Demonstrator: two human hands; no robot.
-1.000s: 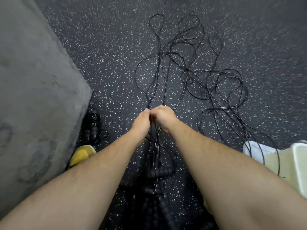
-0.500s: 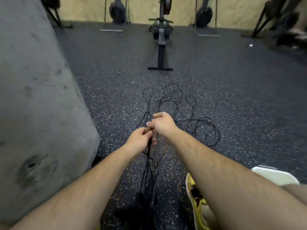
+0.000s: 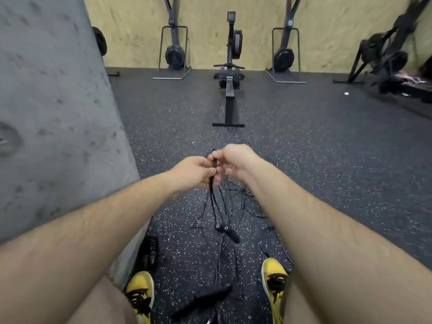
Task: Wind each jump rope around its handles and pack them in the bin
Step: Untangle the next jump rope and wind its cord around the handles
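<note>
The floor (image 3: 304,141) was matt, dark rubber flecked with white, and the pillar (image 3: 51,113) beside it looked like rough, pitted grey concrete. The back wall (image 3: 205,26) showed coarse, unpainted chipboard; the jump-rope cords (image 3: 221,206) were thin, black and slightly glossy.

Ahead of you a rowing machine (image 3: 230,73) stands on the speckled floor (image 3: 327,141); a concrete pillar (image 3: 53,108) rises at your left, yellow shoes (image 3: 274,280) below.
</note>
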